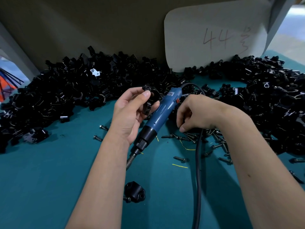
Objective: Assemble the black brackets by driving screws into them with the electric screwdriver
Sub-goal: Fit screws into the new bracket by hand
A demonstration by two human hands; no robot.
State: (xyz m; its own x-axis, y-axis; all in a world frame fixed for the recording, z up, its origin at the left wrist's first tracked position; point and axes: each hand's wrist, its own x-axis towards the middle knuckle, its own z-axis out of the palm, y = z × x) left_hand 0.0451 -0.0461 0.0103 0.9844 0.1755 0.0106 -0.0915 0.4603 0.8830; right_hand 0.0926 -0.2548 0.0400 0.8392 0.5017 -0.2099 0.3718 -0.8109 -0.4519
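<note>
Left of the screwdriver (160,111), left hand (132,111) pinches a stiff, light bracket (151,100) by its rim; right hand (196,113), fingers (181,119) curled, picks at small slippery screws (189,137).

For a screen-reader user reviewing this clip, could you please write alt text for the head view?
The left hand holds a black bracket above a teal table, while the right hand reaches into loose screws. A blue electric screwdriver lies between them, with heaps of black brackets behind.
</note>
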